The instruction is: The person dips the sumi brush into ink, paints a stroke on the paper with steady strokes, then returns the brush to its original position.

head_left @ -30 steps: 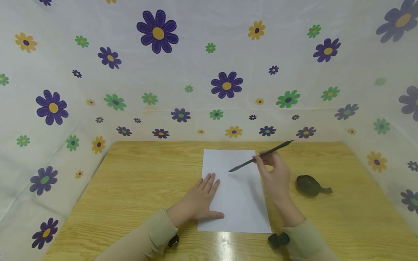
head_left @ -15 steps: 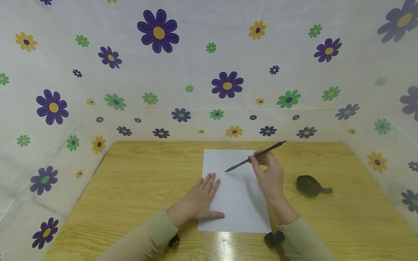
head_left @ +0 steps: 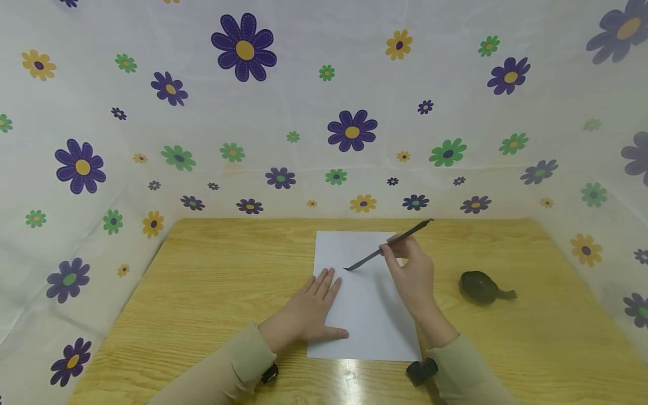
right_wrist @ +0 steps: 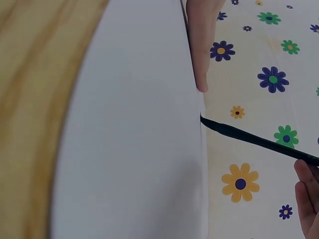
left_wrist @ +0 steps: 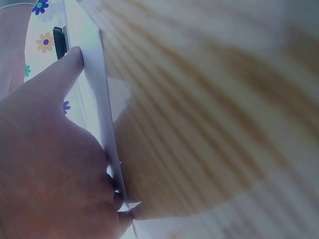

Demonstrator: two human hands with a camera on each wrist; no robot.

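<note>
A white sheet of paper (head_left: 374, 315) lies on the table, and my left hand (head_left: 311, 312) rests flat on its left part with the fingers spread. My right hand (head_left: 412, 275) pinches a dark brush (head_left: 367, 258) above the sheet's right side, between thumb and fingers. The brush leans up to the right, and its bent tip meets the upper part of the paper. In the right wrist view the tip of the brush (right_wrist: 239, 133) curves against the sheet (right_wrist: 129, 119). The left wrist view has my left hand (left_wrist: 55, 159) along the paper's edge.
On the wooden table (head_left: 212, 281), a dark small dish with a short handle (head_left: 478, 287) stands right of my right hand. A white flowered cloth (head_left: 293, 101) hangs behind the table and along both sides.
My right hand and the brush have moved left and slightly down; the brush tip, straight before, is now bent against the paper. My left hand has stayed in place.
</note>
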